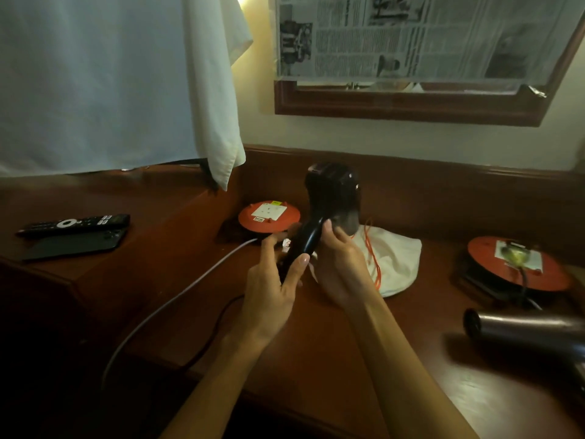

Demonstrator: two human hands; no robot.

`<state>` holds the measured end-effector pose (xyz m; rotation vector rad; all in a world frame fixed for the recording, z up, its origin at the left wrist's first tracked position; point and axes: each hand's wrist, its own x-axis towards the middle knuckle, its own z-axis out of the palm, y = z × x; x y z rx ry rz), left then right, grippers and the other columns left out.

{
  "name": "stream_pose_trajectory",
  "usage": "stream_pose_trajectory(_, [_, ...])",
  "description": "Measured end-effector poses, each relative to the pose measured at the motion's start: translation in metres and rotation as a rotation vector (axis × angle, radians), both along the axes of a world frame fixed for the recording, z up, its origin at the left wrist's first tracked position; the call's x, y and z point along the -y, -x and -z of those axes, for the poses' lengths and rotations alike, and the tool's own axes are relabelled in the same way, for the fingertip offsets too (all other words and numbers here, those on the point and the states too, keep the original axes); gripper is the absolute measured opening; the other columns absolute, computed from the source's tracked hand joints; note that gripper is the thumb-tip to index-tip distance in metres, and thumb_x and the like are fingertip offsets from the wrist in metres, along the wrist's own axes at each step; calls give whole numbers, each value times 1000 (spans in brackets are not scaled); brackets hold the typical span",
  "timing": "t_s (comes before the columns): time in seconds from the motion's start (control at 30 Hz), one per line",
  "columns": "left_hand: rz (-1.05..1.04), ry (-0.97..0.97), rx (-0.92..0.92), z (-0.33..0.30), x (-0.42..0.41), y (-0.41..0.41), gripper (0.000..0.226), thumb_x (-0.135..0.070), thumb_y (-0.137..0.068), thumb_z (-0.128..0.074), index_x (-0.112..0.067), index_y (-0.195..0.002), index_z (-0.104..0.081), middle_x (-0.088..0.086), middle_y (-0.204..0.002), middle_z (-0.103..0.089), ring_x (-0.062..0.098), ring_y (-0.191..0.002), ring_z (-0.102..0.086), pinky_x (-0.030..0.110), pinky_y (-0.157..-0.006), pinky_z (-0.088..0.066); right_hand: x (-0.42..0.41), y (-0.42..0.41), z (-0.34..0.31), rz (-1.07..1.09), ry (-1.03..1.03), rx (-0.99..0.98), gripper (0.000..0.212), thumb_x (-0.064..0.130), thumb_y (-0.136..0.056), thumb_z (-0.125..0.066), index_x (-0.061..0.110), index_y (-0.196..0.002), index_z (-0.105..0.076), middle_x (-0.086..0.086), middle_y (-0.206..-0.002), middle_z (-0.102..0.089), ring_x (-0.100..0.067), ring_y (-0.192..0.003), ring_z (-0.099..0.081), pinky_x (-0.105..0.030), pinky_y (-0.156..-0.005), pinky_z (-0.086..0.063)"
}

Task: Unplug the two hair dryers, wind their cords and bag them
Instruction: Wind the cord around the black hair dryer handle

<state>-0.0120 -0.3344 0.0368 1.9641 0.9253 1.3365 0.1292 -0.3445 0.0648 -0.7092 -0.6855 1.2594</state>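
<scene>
Black hair dryer [329, 198]: upright above the desk [316, 343], your left hand [272, 286] and right hand [338, 267] both gripping its handle. Second hair dryer [522, 327]: lying at right. White bag [395, 264]: behind your hands.

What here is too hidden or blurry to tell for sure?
All in the head view:
- Second hair dryer: its handle is cut off by the right edge.
- Plug on the right reel: motion blur hides whether it is fully seated.
- Held hair dryer: both hands, left and right, cover its lower handle, hiding where the cord leaves.
- White bag: its opening cannot be seen.
</scene>
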Motion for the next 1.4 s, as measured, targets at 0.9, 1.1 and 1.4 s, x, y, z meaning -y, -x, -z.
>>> stream_pose_trajectory(0.9, [392,516,-755,28,14,16,17,-24,-94,-72,-19,-83,-61,6,-80,-70,8,-53,-66,22,-54,-53,-28,-48,26,368,54,1141,21,28,-103,-54,21,-120,-65,-13,-76,-65,-38,-71,-62,-54,-63,-51])
stream_pose_trajectory(1.1, [332,305,-787,5,5,57,11,-31,-96,-68,-24,-89,-72,-2,-68,-71,0,-52,-62,14,-54,-46,-22,-74,17,352,53,1386,28,28,-102,-57,21,-129,-59,-12,-91,-61,-29,-77,-63,-45,-66,-56])
stream_pose_trajectory(1.4, [53,-684,-1015,-63,2,7,30,-48,-99,-56,-27,-116,-68,-4,-118,-60,17,-114,-51,36,-93,-38,-3,-50,36,31,141,1561,26,37,-89,-73,16,-104,-77,-1,-86,-73,-20,-77,-67,-33,-67,-54])
